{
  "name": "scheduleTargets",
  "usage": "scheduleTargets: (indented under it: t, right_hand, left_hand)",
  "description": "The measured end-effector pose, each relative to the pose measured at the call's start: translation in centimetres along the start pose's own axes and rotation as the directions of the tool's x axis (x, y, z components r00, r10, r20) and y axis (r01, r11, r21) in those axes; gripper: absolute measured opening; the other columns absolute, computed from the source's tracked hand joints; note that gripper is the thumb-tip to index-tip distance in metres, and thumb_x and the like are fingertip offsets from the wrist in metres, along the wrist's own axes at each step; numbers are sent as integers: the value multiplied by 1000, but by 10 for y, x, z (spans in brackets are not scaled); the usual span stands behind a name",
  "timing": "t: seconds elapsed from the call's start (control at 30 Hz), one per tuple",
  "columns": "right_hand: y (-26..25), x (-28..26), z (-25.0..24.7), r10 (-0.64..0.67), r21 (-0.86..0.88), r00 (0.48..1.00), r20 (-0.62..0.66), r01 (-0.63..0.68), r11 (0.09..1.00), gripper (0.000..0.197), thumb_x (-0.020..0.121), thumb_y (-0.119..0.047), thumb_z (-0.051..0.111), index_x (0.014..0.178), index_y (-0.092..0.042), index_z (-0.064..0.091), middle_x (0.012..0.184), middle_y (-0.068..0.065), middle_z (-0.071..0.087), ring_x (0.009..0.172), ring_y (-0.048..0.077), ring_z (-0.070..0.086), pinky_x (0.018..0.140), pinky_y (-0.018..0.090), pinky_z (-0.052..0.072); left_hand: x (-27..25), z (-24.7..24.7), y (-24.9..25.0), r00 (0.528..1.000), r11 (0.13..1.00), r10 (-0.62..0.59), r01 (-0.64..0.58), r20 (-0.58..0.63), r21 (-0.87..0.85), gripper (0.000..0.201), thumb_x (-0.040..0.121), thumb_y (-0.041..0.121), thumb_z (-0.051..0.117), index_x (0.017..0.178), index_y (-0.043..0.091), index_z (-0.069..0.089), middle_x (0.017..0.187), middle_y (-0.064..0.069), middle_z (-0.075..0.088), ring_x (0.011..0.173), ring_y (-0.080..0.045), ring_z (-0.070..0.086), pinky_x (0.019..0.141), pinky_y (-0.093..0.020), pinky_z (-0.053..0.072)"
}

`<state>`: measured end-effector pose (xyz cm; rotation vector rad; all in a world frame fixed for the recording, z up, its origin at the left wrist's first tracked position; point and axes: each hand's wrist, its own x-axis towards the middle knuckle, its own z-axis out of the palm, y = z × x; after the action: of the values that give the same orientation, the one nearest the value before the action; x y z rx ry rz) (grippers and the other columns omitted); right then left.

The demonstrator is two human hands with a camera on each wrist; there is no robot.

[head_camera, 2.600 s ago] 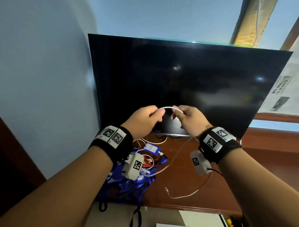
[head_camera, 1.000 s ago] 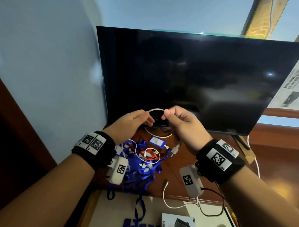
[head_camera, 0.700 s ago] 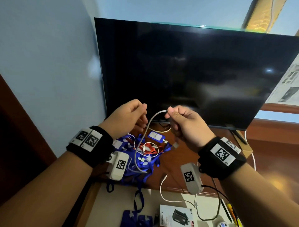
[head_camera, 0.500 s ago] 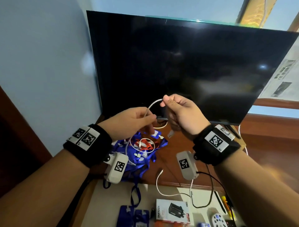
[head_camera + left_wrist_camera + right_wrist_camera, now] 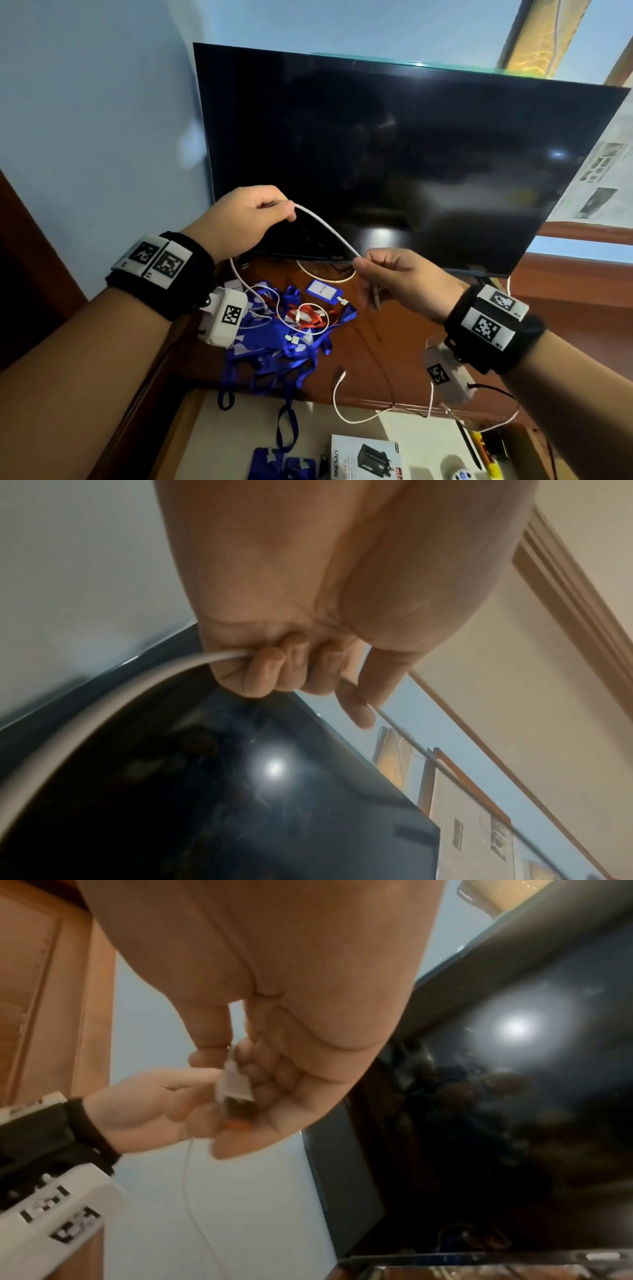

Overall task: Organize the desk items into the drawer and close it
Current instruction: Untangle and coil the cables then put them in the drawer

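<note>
A white cable (image 5: 329,230) stretches taut between my two hands above the desk. My left hand (image 5: 253,219) pinches it at the upper left, thumb against curled fingers (image 5: 270,669); the cable (image 5: 103,707) curves away below it. My right hand (image 5: 390,277) pinches the cable lower right, and its USB plug (image 5: 232,1088) hangs under the palm. From the left hand the cable drops to a pile of blue lanyards (image 5: 284,339) on the wooden desk (image 5: 394,349). The open drawer (image 5: 212,442) lies below the desk edge.
A large black monitor (image 5: 394,161) stands at the back of the desk. A blue badge holder (image 5: 322,290) lies by the pile. Another white cable (image 5: 356,416) hangs over the desk edge. In the drawer lie a boxed adapter (image 5: 366,459), blue holders (image 5: 274,466) and pens (image 5: 479,448).
My hands have moved apart: the left rose up and left, the right dropped to the right, pulling the cable from a small loop into a straight span. The view tilted down, showing more of the drawer.
</note>
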<state>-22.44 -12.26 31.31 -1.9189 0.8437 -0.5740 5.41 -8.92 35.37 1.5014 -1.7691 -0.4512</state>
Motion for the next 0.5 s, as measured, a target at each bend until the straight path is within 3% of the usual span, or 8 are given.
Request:
scheduleTargets:
  t: [0.1, 0.2, 0.3, 0.37, 0.4, 0.43, 0.5]
  right_hand:
    - [-13, -2, 6, 57, 135, 998, -11, -55, 989, 44, 100, -42, 55, 66, -13, 56, 47, 8, 49, 41, 20, 37, 44, 27, 29]
    - [-33, 2, 5, -27, 313, 995, -96, 56, 948, 44, 103, -37, 52, 66, -13, 56, 44, 1, 32, 36, 13, 23, 44, 27, 11]
    - [-54, 14, -5, -54, 566, 976, -211, 167, 807, 40, 107, -32, 46, 76, -11, 59, 46, 1, 34, 33, 12, 28, 38, 21, 16]
    - [-59, 21, -12, -23, 583, 961, -276, 187, 791, 37, 108, -32, 47, 87, -8, 65, 54, 4, 51, 42, 18, 49, 38, 24, 37]
    - [-59, 24, -14, -10, 589, 956, -292, 188, 786, 37, 107, -32, 47, 94, -5, 68, 64, 9, 64, 54, 23, 64, 48, 26, 52]
    - [-56, 26, -15, 1, 601, 955, -298, 186, 778, 37, 107, -31, 47, 102, -1, 69, 81, 15, 74, 74, 27, 74, 66, 31, 62]
    - [-44, 32, -15, 21, 623, 949, -315, 190, 759, 39, 108, -28, 46, 119, 4, 66, 111, 21, 75, 108, 31, 73, 99, 42, 57]
  left_hand:
    - [9, 13, -9, 995, 997, -50, 44, -88, -68, 22, 105, 37, 55, 97, 31, 75, 96, -15, 71, 86, -27, 66, 82, -43, 52]
    - [12, 41, -20, 988, 986, -134, 125, -81, -109, 15, 103, 41, 59, 101, 31, 70, 87, 4, 71, 79, -11, 64, 76, -33, 49]
    - [-1, 78, -22, 988, 967, -142, 153, 66, -204, 15, 104, 42, 57, 99, 31, 67, 70, 2, 54, 63, -19, 47, 62, -34, 40]
    - [-16, 94, -18, 980, 955, -110, 151, 166, -255, 19, 106, 43, 53, 97, 32, 66, 67, -1, 47, 60, -21, 39, 55, -35, 35]
    - [-23, 100, -16, 978, 951, -87, 139, 190, -277, 19, 106, 42, 52, 97, 32, 66, 67, -2, 46, 60, -22, 38, 54, -34, 36]
    - [-31, 104, -12, 977, 949, -63, 121, 201, -292, 19, 107, 42, 50, 98, 33, 65, 67, -4, 47, 59, -27, 39, 55, -33, 40]
    - [-44, 106, -7, 979, 953, -20, 79, 201, -292, 18, 107, 44, 48, 106, 39, 65, 76, -21, 56, 65, -41, 49, 59, -38, 48]
